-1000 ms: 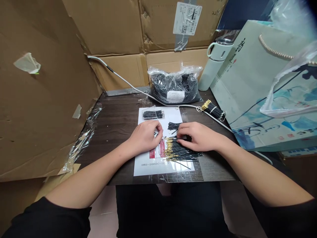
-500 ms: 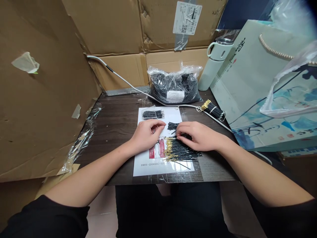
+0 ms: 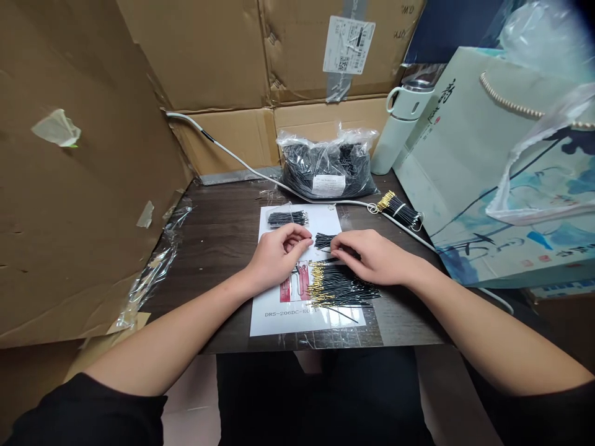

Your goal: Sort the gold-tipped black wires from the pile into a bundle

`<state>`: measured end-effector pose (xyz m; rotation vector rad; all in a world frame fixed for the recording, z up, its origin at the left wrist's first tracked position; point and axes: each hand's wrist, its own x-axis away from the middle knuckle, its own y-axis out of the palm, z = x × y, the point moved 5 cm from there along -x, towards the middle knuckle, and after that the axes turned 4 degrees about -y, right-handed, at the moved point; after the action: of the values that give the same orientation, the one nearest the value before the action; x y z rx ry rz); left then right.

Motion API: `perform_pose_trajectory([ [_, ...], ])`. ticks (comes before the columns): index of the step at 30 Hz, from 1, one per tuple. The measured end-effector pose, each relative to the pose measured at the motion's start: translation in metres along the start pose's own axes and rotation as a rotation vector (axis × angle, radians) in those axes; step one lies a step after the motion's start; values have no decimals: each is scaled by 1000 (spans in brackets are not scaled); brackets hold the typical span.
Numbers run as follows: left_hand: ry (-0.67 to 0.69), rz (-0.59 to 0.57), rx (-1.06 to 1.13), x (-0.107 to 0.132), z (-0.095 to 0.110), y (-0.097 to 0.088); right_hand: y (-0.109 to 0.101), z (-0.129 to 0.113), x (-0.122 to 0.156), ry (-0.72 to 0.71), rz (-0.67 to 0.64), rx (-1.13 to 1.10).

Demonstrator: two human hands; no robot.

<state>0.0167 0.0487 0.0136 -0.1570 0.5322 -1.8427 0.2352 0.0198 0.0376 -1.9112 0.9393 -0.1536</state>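
Bare forearms (image 3: 179,332) angle inward, the left hand (image 3: 280,255) bringing thumb and forefinger tips close together, the right hand (image 3: 365,255) facing it with fingers curled.

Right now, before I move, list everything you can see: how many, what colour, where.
wire pile: one, black with gold ends, sheet's right side
short-piece bundle: one, black, by the right fingertips
small packet: one, see-through with black pieces, sheet's far end
sheet: one, white with red picture, on table
table: one, dark brown, centre
banded bundle: one, black and gold, table's right rear
large bag: one, see-through with black contents, rear
cable: one, whitish, across rear
bottle: one, pale green, rear right
gift bag: one, pale green-blue, right
cardboard: several panels, brown, left and rear
label: one, white, rear cardboard
sleeves: two, black, lower corners
left hand: one, bare, over sheet
right hand: one, bare, beside wire pile
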Motion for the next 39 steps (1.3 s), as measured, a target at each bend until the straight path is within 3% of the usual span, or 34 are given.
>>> perform_pose_trajectory([
  [6, 49, -35, -6, 2, 8, 2, -9, -3, 1, -59, 193, 56],
  [23, 67, -41, -93, 5, 13, 2, -7, -1, 2, -69, 164, 71],
  [39, 179, -61, -169, 8, 21, 4, -4, -6, 0, -120, 240, 36],
])
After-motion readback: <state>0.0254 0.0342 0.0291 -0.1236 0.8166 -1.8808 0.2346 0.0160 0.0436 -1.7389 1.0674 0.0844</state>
